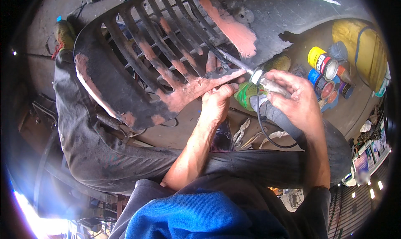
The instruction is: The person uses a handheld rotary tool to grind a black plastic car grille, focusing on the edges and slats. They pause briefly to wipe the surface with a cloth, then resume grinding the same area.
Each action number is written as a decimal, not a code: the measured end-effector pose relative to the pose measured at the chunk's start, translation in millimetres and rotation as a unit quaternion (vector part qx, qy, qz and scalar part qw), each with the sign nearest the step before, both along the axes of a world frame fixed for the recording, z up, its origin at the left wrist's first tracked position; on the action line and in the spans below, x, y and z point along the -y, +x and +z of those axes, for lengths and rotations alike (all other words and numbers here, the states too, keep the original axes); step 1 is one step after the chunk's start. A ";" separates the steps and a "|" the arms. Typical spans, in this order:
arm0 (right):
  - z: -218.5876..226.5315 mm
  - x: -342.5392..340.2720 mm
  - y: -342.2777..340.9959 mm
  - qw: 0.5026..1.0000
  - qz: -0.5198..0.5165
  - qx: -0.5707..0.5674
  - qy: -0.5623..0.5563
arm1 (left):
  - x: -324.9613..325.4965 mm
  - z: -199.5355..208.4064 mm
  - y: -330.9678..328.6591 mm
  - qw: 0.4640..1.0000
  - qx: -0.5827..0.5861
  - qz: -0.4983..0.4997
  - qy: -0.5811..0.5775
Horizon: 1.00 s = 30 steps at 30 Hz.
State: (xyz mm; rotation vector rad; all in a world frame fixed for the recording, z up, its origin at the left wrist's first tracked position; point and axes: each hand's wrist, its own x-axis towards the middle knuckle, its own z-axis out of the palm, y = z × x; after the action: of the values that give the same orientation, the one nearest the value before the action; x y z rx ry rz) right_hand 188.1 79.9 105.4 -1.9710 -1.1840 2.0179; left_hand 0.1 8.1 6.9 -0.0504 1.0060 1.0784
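Note:
A black vehicle grille [100, 80] with long slats lies across in front of me, patched with pink filler [184, 92]. My left hand [216, 102] grips its near edge, thumb and fingers closed on the pink-coated corner. In my right hand [298, 97] is a soldering iron [256, 76] with a white collar and a dark cord looping down. Its metal shaft points up and left over the grille's right end. The tip lies near the end of the slats; whether it touches the plastic, I cannot tell.
Several tins, among them a yellow can [321, 61], stand to the right near a yellow curved panel [361, 46]. A grey panel with pink filler [234, 28] lies beyond the grille. Pliers [241, 132] lie on the floor between my legs. A shoe [64, 34] shows far left.

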 end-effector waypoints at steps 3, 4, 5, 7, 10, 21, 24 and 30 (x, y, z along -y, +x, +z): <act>7.1 -4.2 5.3 1.000 0.000 -0.001 -0.017 | -1.3 0.2 -0.1 1.000 -0.007 -0.010 0.001; 8.8 -5.2 6.1 1.000 -0.002 0.002 -0.022 | -2.0 0.7 -0.6 1.000 -0.010 -0.017 0.000; 9.0 -5.9 5.0 1.000 -0.003 0.001 -0.021 | -1.1 0.1 -1.4 1.000 -0.008 -0.021 -0.005; 8.8 -7.0 0.1 1.000 -0.007 -0.002 -0.019 | 1.6 -1.4 -4.1 0.999 -0.003 -0.028 -0.015; 1.7 6.3 -4.4 0.998 -0.029 0.006 0.064 | -1.0 0.4 -0.7 1.000 -0.005 -0.021 -0.013; 1.1 -1.1 -5.4 1.000 0.000 0.030 0.005 | -2.0 -3.6 -0.2 1.000 -0.013 -0.019 0.001; 0.0 -0.9 -2.6 0.999 0.014 0.029 0.008 | -3.0 -2.2 0.3 1.000 -0.021 -0.018 0.005; 2.6 -3.1 2.2 1.000 -0.013 -0.004 -0.011 | -5.5 -1.3 -1.7 0.999 -0.014 -0.033 0.011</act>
State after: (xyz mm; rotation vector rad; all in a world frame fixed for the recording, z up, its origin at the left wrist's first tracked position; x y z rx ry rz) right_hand 190.3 83.0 108.0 -1.9750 -1.1336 2.0350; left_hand -1.6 13.5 5.7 0.0152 1.0145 1.0313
